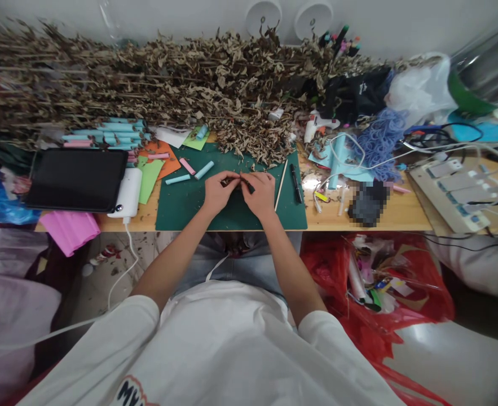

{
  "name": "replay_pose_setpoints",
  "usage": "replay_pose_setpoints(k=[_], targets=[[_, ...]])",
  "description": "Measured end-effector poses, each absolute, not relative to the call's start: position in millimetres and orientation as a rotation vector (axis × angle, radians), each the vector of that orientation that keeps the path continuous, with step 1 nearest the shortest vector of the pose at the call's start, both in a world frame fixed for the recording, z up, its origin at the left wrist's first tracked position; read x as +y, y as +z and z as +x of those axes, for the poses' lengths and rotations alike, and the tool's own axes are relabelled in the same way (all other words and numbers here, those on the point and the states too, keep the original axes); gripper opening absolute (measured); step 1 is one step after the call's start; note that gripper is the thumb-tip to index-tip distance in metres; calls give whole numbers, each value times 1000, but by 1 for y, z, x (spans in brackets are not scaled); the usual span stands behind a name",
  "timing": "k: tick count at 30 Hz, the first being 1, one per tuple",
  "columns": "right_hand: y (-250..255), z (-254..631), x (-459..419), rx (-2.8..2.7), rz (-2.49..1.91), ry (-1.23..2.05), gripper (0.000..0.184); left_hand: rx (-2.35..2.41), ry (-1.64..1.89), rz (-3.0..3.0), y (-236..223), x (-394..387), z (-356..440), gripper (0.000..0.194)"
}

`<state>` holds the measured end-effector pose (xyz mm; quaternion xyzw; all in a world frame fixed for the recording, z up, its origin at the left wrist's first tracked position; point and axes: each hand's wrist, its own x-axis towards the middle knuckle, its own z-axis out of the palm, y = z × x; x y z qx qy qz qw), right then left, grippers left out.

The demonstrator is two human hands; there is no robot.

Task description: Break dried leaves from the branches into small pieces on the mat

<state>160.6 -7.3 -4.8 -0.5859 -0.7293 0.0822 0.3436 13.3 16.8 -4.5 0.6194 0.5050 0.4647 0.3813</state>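
Note:
Over the green cutting mat (181, 214), my left hand (219, 192) and my right hand (259, 193) meet fingertip to fingertip. Both are closed in a pinch around a small dark brown piece of dried leaf, mostly covered by the fingers. Just beyond them lies a heap of crumpled dried leaves (257, 138). Blue paper rolls (204, 170) and a pink paper roll (187, 166) rest on the mat left of my left hand. To the right of my right hand are a thin wooden stick (281, 186) and a black pen (296, 183).
Dried leafy stalks (147, 79) fill the back of the table. A black tablet (77, 179) and a white power bank (129, 192) sit at left. Rightward are a glue gun (318, 125), blue cord (382, 144) and a power strip (452, 192). A red bag (435, 282) of scraps hangs below.

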Motion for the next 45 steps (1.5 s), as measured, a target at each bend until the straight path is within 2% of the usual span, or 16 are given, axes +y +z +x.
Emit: replay_pose_setpoints(k=[12, 23, 35, 45], targets=[[-9, 162, -5, -1887, -1556, 169, 27, 1246, 1185, 1596, -5, 15, 13, 16], [-6, 160, -8, -1807, -1612, 86, 22, 1282, 1184, 1575, -5, 14, 14, 11], [-8, 162, -6, -1883, -1535, 166, 28, 1226, 1187, 1546, -4, 16, 15, 12], [-9, 161, -6, -1850, -1507, 132, 22, 1236, 1162, 1601, -5, 16, 13, 16]])
